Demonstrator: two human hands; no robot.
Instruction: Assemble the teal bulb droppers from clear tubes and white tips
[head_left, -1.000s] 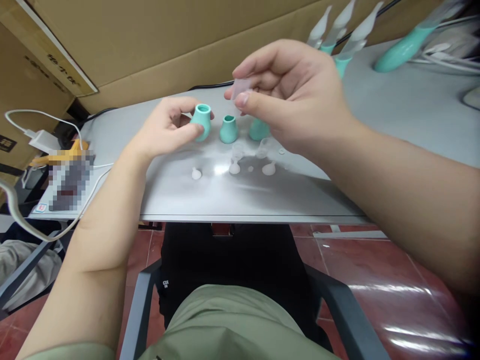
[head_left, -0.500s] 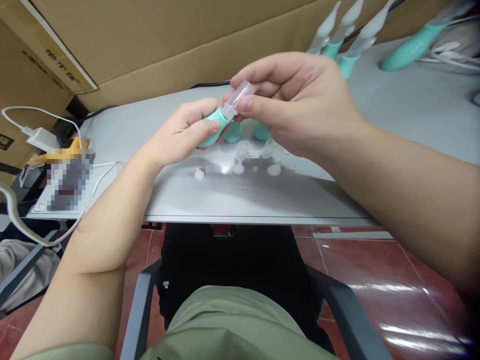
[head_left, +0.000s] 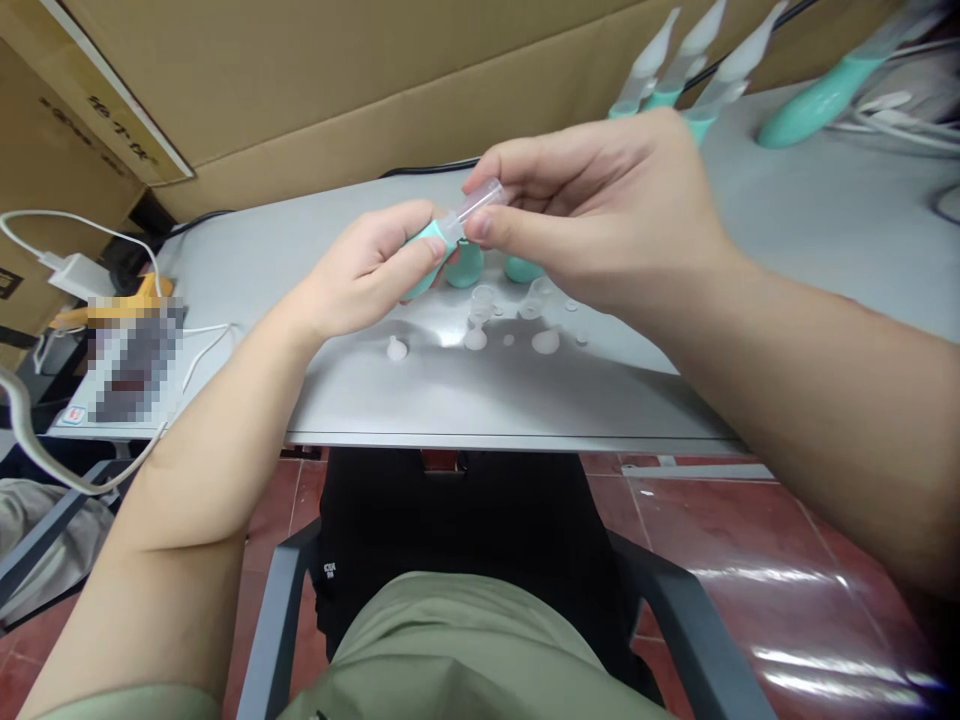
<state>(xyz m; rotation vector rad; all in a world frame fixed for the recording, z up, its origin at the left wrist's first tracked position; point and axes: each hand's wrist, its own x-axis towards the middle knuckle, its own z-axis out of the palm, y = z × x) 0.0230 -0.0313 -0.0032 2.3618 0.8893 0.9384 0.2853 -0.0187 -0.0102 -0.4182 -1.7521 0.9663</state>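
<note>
My left hand (head_left: 375, 262) is closed around a teal handle (head_left: 433, 238) held above the table. A clear plastic tube (head_left: 480, 202) sits at the upper end of this handle, tilted up to the right. My right hand (head_left: 577, 200) pinches the tube between thumb and fingers. Below the hands lie a white teardrop-shaped tip (head_left: 546, 342), a smaller white tip (head_left: 475, 338), another white tip (head_left: 397, 348) and a clear cup-like part (head_left: 536, 298). Two more teal bodies (head_left: 465, 264) stand just behind, partly hidden by my hands.
Several teal devices with white pointed tips (head_left: 701, 30) stand at the back right, and a larger teal one (head_left: 817, 105) leans near white cables. Cardboard (head_left: 337, 80) walls the table's back. On the left are a yellow object (head_left: 142, 300), a white charger (head_left: 82, 277) and a blurred-out item (head_left: 139, 370).
The clear tube has tipped lower toward the right, and my right hand has shifted slightly down with it. My left hand keeps its hold on the teal handle.
</note>
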